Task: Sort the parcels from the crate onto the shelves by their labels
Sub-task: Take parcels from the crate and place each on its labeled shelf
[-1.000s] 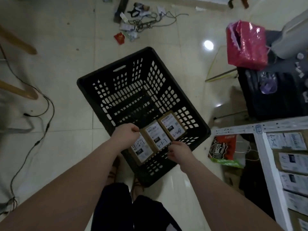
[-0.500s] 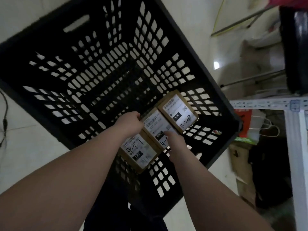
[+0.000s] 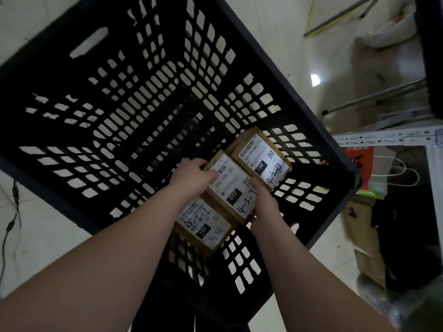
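Observation:
Three brown parcels with white labels lie side by side in the near right corner of the black slatted crate (image 3: 100,75). The middle parcel (image 3: 231,188), hand-marked 4-3-7, is held from both sides: my left hand (image 3: 191,176) grips its far left edge and my right hand (image 3: 262,202) grips its near right edge. The parcel marked 4-2-1 (image 3: 203,226) lies nearest me, partly under my left wrist. The parcel marked 4-2-13 (image 3: 262,161) lies farthest, touching the middle one.
The white metal shelf frame (image 3: 383,140) stands to the right of the crate. Beside it are an orange and green bag (image 3: 362,164) and a brown cardboard box (image 3: 364,240). Cables (image 3: 9,212) lie on the tiled floor at the left.
The view has closed in on the crate as I leaned down. Both hands have settled round the middle parcel, the right hand moving from its near edge onto its side.

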{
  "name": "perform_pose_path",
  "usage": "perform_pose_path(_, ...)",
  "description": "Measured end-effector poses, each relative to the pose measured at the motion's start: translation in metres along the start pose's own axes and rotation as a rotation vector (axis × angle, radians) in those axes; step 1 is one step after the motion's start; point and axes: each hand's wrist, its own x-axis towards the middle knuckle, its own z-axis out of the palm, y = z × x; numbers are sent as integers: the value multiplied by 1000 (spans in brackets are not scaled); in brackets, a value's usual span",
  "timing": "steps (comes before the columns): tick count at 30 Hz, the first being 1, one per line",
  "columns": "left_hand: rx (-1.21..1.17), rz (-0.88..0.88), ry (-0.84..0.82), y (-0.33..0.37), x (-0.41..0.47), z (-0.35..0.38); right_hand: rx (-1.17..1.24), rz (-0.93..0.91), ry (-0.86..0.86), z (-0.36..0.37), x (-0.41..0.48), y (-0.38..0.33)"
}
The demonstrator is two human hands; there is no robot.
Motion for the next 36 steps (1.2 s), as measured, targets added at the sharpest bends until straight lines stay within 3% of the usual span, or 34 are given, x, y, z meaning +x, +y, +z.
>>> perform_pose_path(4,-187,-25,53,0,-12,-7,107,-53,-72,-5,-10,8)
perform_pose_path(11,-363,1,78,3,-44,-21,245,-63,-397,-19,-35,11)
perform_pose_path(17,-501,36,48,18,-82,-26,223,-103,-440,-38,-66,10)
perform_pose_path(24,-710,54,-149,36,-134,-8,307,-192,-450,-63,-108,4)
perform_pose_path(33,-506,162,-438,81,-211,40,474,-314,-472,-142,-187,11)
perform_pose_path(36,-404,205,-441,95,-237,60,496,-357,-413,-183,-203,20)
